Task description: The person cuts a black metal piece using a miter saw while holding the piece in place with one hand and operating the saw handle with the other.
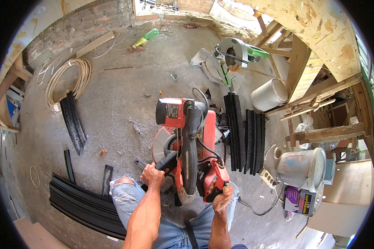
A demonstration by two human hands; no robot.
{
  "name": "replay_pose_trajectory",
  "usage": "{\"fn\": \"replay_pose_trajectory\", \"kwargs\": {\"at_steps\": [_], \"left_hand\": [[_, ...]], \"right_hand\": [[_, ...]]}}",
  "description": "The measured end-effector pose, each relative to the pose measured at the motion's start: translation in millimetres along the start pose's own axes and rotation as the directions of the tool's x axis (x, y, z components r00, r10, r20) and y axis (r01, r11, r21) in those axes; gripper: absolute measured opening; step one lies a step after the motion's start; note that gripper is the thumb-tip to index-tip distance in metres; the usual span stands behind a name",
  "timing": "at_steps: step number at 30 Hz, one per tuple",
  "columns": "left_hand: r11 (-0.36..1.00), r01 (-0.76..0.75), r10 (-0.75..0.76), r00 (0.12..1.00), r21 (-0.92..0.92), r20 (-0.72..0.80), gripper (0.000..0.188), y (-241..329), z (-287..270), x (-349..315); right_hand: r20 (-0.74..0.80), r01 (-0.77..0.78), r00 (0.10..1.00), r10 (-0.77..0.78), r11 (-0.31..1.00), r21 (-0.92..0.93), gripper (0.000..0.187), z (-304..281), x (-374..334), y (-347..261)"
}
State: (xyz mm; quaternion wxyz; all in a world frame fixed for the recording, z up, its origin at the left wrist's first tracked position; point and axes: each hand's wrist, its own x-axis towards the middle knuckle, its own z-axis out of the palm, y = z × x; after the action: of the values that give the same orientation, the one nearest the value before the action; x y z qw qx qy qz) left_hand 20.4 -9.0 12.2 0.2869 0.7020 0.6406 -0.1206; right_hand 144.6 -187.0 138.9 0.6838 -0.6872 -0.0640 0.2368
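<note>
A red mitre saw (210, 128) stands on the floor between my knees. Its round black blade guard (190, 164) faces me, and the red motor housing (170, 113) is at the far left. My right hand (223, 197) wraps the red and black saw handle (214, 180). At the left of the guard, my left hand (153, 175) is closed on the near end of a short black bar (167, 162). That bar reaches toward the saw's fence; whether it is a loose strip or a saw part I cannot tell. The blade's cutting edge is hidden.
Black ribbed mouldings lie at the left (72, 120), near left (83, 205) and right (234, 133). Beyond stands a green mitre saw (237, 54). Two buckets (269, 94), a power strip (268, 177) with a cable and a purple box (293, 199) are at the right. Coiled hose (87, 79) lies far left.
</note>
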Motion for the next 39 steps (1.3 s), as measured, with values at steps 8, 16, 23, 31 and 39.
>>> {"fn": "replay_pose_trajectory", "kwargs": {"at_steps": [8, 16, 23, 31, 39], "left_hand": [[1.0, 0.012, -0.012, 1.0, 0.015, 0.003, 0.035, -5.6, -0.2, 1.7], [1.0, -0.001, 0.0, 1.0, 0.012, 0.017, 0.032, 2.9, -3.1, -1.6], [1.0, -0.007, 0.007, 1.0, 0.001, 0.007, 0.031, 3.8, -6.0, -5.0], [1.0, -0.015, 0.014, 1.0, 0.009, 0.006, 0.032, 3.2, -4.5, -2.3], [1.0, -0.01, 0.01, 1.0, 0.007, 0.012, 0.037, 2.2, -3.7, -2.1]], "right_hand": [[0.013, 0.013, 1.0, -0.013, 0.999, -0.029, 0.082, 3.9, -0.4, -2.2], [-0.008, 0.04, 0.999, -0.04, 0.999, -0.03, 0.083, -0.1, -1.0, 3.1], [0.045, 0.059, 0.997, -0.056, 0.996, -0.067, 0.083, -8.3, -1.0, 11.0], [0.011, 0.023, 1.0, -0.023, 0.997, -0.078, 0.085, -4.7, -0.7, 4.1], [0.01, 0.014, 1.0, -0.013, 0.998, -0.064, 0.086, -8.2, -1.4, 9.8]]}}
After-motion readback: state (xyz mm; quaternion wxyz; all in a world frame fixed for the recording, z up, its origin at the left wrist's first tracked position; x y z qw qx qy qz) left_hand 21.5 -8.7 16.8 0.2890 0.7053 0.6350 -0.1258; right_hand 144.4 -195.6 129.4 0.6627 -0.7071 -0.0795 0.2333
